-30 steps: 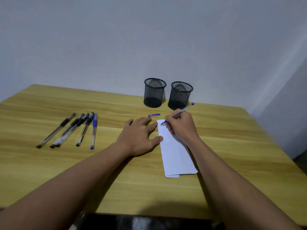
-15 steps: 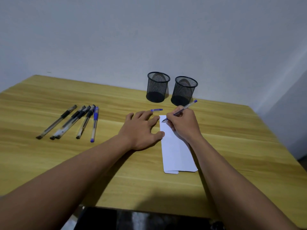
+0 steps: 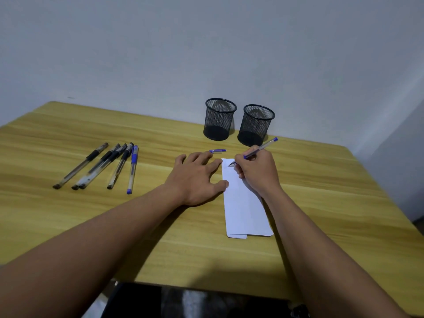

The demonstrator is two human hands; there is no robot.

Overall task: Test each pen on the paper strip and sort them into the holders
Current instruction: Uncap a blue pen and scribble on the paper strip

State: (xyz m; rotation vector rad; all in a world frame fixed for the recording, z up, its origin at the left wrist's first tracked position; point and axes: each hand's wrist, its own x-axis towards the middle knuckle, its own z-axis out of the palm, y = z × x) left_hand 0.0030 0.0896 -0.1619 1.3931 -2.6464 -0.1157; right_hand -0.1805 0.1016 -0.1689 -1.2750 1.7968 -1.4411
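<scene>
A white paper strip (image 3: 245, 210) lies lengthwise on the wooden table (image 3: 321, 203). My right hand (image 3: 258, 172) grips a blue pen (image 3: 263, 146), its tip touching the strip's far end. My left hand (image 3: 197, 175) lies flat with fingers spread, its thumb pressing on the strip's left edge. The pen's blue cap (image 3: 218, 151) rests just beyond my left fingers. Several capped pens (image 3: 101, 165) lie in a row at the left, most black and one blue (image 3: 132, 168). Two black mesh holders (image 3: 219, 119) (image 3: 255, 125) stand side by side at the back; I see nothing inside them.
A grey wall runs right behind the holders. The table's right edge drops off near a lighter wall. A dark object (image 3: 195, 301) sits below the near table edge.
The view has tilted, so everything sits slightly lower and shifted in frame. My right hand with the pen has shifted slightly on the strip's far end. My left hand stays in place.
</scene>
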